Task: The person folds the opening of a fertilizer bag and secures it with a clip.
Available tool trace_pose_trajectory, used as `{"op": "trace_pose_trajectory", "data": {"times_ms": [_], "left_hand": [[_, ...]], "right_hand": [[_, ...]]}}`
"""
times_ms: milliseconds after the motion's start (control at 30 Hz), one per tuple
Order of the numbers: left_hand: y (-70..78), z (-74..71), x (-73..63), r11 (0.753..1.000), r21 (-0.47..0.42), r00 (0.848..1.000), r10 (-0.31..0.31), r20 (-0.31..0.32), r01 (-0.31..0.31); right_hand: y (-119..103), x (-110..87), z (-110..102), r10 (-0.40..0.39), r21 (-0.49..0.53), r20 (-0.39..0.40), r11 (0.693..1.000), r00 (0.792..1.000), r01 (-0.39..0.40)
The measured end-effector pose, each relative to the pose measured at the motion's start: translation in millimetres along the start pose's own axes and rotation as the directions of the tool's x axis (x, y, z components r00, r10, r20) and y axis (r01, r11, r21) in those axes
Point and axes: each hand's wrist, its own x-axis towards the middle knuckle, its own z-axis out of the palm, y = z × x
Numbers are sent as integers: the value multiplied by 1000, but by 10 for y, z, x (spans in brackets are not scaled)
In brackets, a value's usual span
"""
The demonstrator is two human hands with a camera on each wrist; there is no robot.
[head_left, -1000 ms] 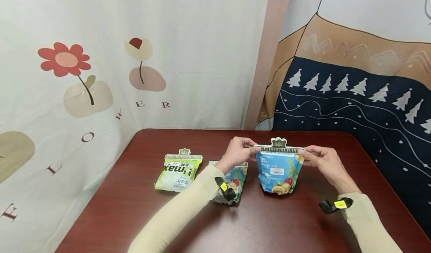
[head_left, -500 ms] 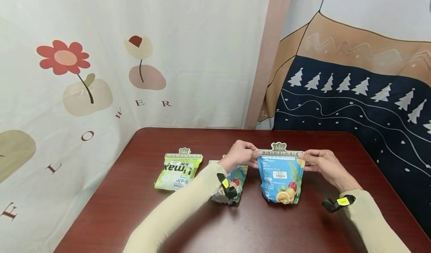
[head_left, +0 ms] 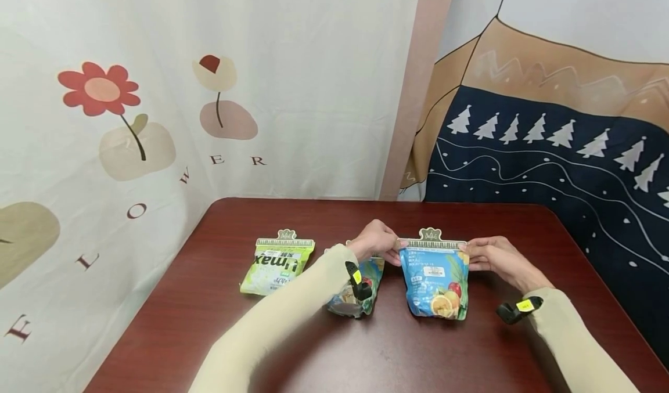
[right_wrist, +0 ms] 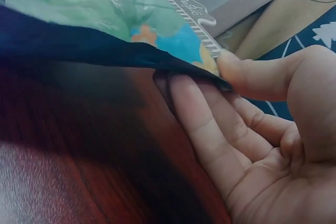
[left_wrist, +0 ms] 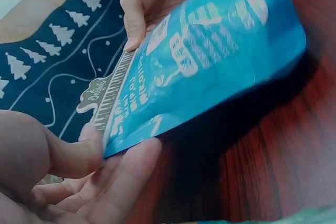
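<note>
A blue snack bag [head_left: 436, 282] with fruit printed on it has a decorated clip [head_left: 431, 239] across its top edge. My left hand [head_left: 377, 241] pinches the left end of the clipped edge, thumb on top and fingers beneath, as the left wrist view shows. At the opposite corner, my right hand [head_left: 503, 259] pinches the bag between thumb [right_wrist: 257, 77] and fingers. Both wrist views show a dark shadow under the bag; whether its lower end touches the table is hard to tell.
Left of the held bag, a second fruit-printed bag [head_left: 351, 300] with a clip lies partly behind my left arm. Farther left is a green bag [head_left: 274, 270] with a similar clip [head_left: 286, 239]. All are on the dark red table [head_left: 397, 352]; printed curtains [head_left: 313, 91] hang behind it.
Both hands have brought the blue bag down and slightly toward me, so its front lies flatter to view. In the last half second the movement is small. The other bags stay put.
</note>
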Motion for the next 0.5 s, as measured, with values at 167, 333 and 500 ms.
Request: {"op": "trace_pose_trajectory", "data": {"times_ms": [167,333,500], "left_hand": [[-26,-6,57,997,54,999,-49,19,48],[-59,-20,95,987,154,996,-54,65,43],[-62,-43,102,958,288,991,-55,120,18]], "right_hand": [[57,75,44,47,-30,10,998,999,-46],[120,133,90,79,-120,-29,989,996,-82],[135,154,122,81,-217,-48,972,996,-90]]}}
